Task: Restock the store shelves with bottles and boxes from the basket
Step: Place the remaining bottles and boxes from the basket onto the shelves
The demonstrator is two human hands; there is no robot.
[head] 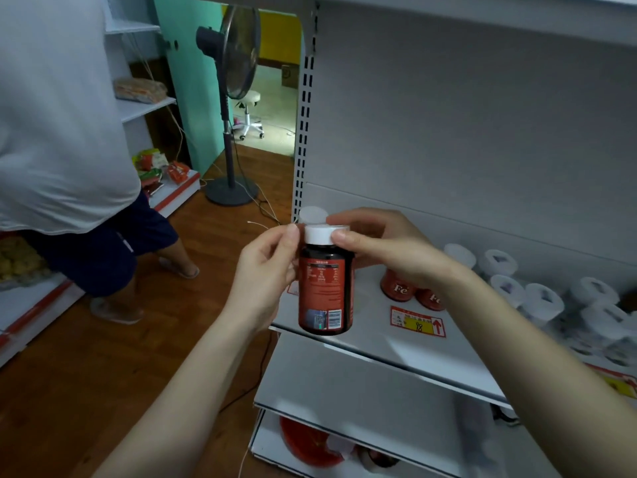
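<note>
Head view, left hand, right hand gripping bottle

Bottle: dark glossy plastic, with a slick red printed label. Cap: white plastic, smooth, matt. Shelf: white painted metal, smooth, low sheen; the slotted upright has the same painted-metal look. Price tag: printed paper, flat finish. Red bottles on the shelf: glossy. White packs beside them: material unclear, faint shine. Floor: brown wood boards, smooth, slight sheen. Fan: wire metal grille, dark matt housing and base. Another person's shirt: white cloth, matt; shorts: dark cloth.
</note>
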